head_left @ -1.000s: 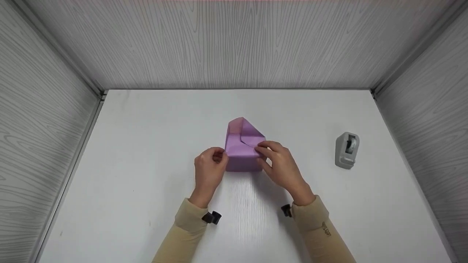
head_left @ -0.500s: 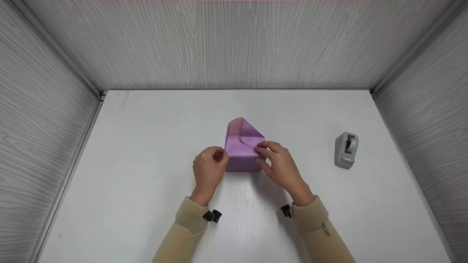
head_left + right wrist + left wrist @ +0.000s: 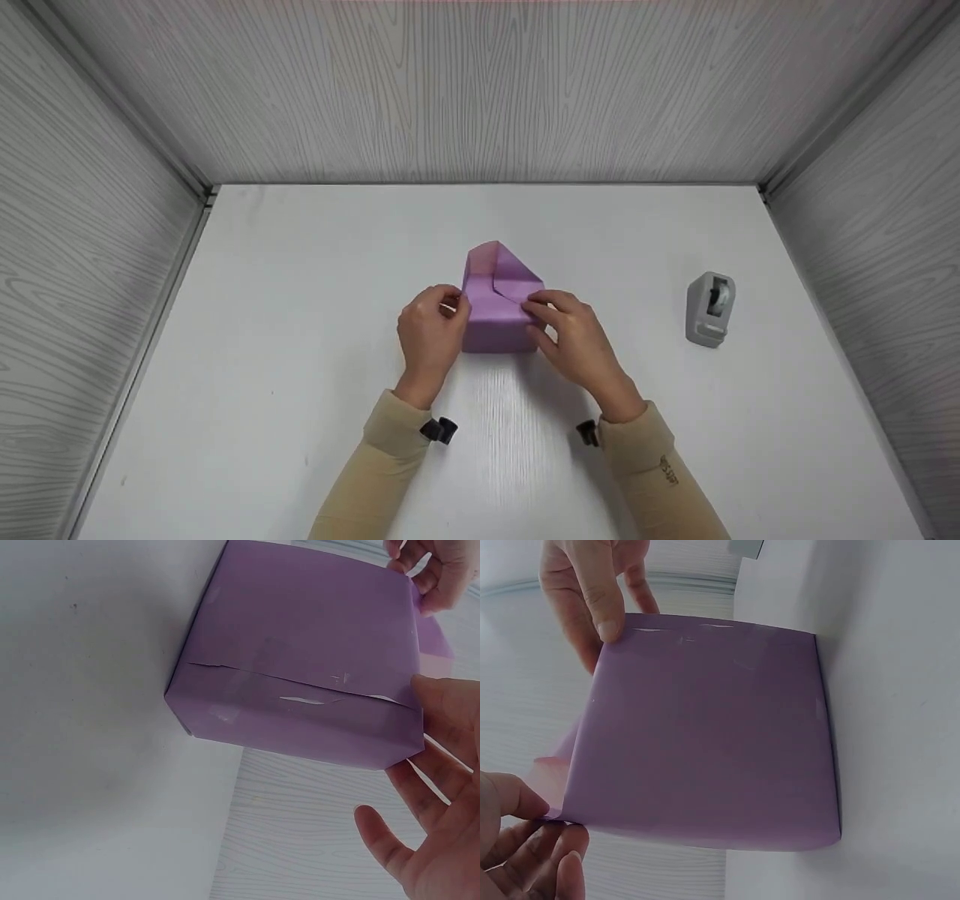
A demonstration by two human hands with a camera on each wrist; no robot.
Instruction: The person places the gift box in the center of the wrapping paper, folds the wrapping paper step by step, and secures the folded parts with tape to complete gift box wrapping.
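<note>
A purple folded-paper box (image 3: 499,335) stands on the table in the middle of the head view, its far end rising to a pointed flap (image 3: 514,268) with a pinkish inner side. My left hand (image 3: 430,330) pinches the paper along the box's left top edge between thumb and fingers, clearest in the left wrist view. At the right top corner, my right hand (image 3: 576,337) grips the box, thumb on the near face and fingers over the top and side. A long seam with small whitish tears (image 3: 301,700) runs along the box in the right wrist view.
A grey tape dispenser (image 3: 710,309) with a roll of tape stands on the white table (image 3: 300,247), to the right of the box. Pale wood-grain panels (image 3: 480,90) wall in the table at the back and on both sides.
My left hand has shifted slightly farther along the box's left edge, away from the body. The right hand and the box stay nearly still.
</note>
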